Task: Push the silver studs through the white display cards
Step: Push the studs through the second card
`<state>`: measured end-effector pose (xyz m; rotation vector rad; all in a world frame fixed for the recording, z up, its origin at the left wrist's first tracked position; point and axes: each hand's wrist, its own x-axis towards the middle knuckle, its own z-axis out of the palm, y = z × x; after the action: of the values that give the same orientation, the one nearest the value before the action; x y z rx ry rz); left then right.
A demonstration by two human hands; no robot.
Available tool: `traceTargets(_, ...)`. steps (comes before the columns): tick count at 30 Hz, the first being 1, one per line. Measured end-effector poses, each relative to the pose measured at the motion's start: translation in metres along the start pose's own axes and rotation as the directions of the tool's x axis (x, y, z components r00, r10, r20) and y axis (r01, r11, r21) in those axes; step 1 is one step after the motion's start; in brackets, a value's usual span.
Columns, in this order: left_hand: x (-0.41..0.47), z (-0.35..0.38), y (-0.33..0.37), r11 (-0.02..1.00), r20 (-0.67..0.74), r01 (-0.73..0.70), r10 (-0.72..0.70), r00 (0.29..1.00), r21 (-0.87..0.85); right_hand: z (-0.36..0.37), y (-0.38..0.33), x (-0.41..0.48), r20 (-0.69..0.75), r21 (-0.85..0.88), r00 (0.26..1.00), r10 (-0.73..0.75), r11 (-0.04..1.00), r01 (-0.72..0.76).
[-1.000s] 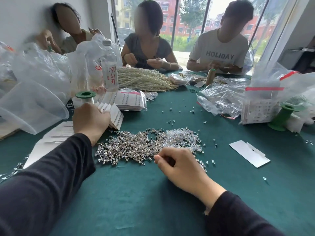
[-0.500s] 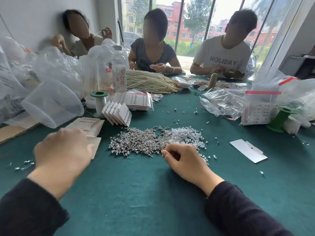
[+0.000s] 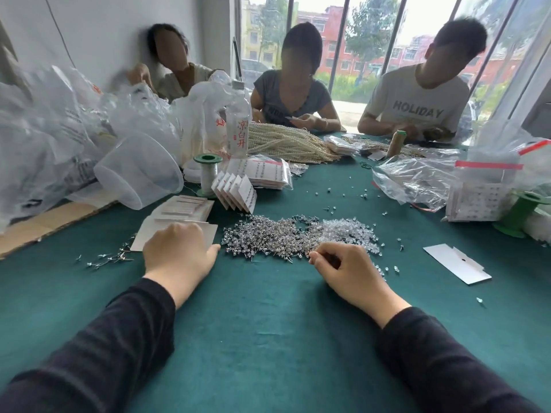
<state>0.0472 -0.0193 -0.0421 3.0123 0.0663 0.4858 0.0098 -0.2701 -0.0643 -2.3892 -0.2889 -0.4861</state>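
Silver studs (image 3: 268, 237) lie heaped in a glittering pile on the green tablecloth (image 3: 268, 338), merging on the right into a heap of clear plastic backs (image 3: 350, 231). The right hand (image 3: 348, 271) sits at the pile's near edge, fingers curled in and thumb pressed to forefinger; whether a stud is pinched there cannot be told. Just left of the pile, the left hand (image 3: 179, 254) rests knuckles-up on the near edge of the loose white display cards (image 3: 208, 234), thumb stretched toward the studs, fingers tucked out of sight so its grip cannot be told. Behind the pile, a clear sleeve (image 3: 262, 172) holds filled cards, with a fanned row of cards (image 3: 235, 189) leaning in front of it. Behind and left of the pile, a clear plastic tub (image 3: 140, 171) lies tipped on its side among crumpled bags. Right of the pile, a zip bag (image 3: 489, 186) with a red strip holds white carded sheets, beside a green spool (image 3: 518, 216). Farther behind the pile, pearl strands (image 3: 286, 143) lie in a bundle next to a water bottle (image 3: 237, 126). Three people sit across the table before tall windows showing red brick buildings.
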Motion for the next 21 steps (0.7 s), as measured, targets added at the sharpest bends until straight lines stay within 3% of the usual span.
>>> traceTargets(4,0.002,-0.014,0.003,0.994,0.049,0.066,-0.062,0.997,-0.085,0.000,0.001,0.001,-0.013,-0.016,1.000,0.010,1.000,-0.010)
traceTargets(7,-0.009,-0.032,0.016,0.999,-0.167,-0.010,0.005,0.986,-0.032,0.000,0.000,0.000,-0.013,-0.037,1.000,-0.010,0.999,0.010)
traceTargets(9,-0.014,-0.046,0.030,0.992,-0.343,-0.119,0.098,0.934,-0.041,0.000,-0.001,0.000,-0.037,-0.026,0.999,-0.020,0.999,0.019)
traceTargets(11,-0.011,-0.057,0.048,0.952,-0.428,-0.251,0.156,0.890,-0.175,-0.001,-0.005,0.001,-0.077,0.097,0.997,0.023,0.995,-0.016)
traceTargets(12,-0.008,-0.061,0.059,0.898,-0.419,-0.293,0.140,0.897,-0.328,-0.003,-0.008,0.002,-0.082,0.273,0.994,0.078,0.961,-0.053)
traceTargets(13,-0.002,-0.063,0.071,0.782,-0.339,-0.269,0.078,0.938,-0.563,-0.005,-0.012,0.003,-0.056,0.493,0.988,0.140,0.865,-0.095)
traceTargets(15,0.006,-0.060,0.094,0.329,0.046,0.045,-0.004,0.999,-0.943,-0.011,-0.013,0.007,0.041,0.805,0.965,0.260,0.564,-0.186)
traceTargets(16,0.009,-0.055,0.102,0.122,0.232,0.226,0.032,0.972,-0.966,-0.014,-0.011,0.008,0.067,0.877,0.947,0.313,0.435,-0.205)
traceTargets(17,0.011,-0.047,0.108,0.003,0.337,0.338,0.091,0.937,-0.941,-0.017,-0.009,0.010,0.076,0.923,0.926,0.370,0.326,-0.206)
traceTargets(19,0.013,-0.028,0.113,-0.031,0.376,0.388,0.184,0.908,-0.921,-0.025,-0.003,0.012,0.079,0.955,0.884,0.461,0.219,-0.199)
traceTargets(20,0.015,-0.019,0.113,0.054,0.326,0.321,0.205,0.923,-0.945,-0.028,0.000,0.013,0.069,0.949,0.869,0.491,0.238,-0.209)
traceTargets(21,0.019,-0.011,0.112,0.220,0.214,0.165,0.223,0.951,-0.962,-0.030,0.005,0.015,0.037,0.930,0.855,0.517,0.296,-0.218)
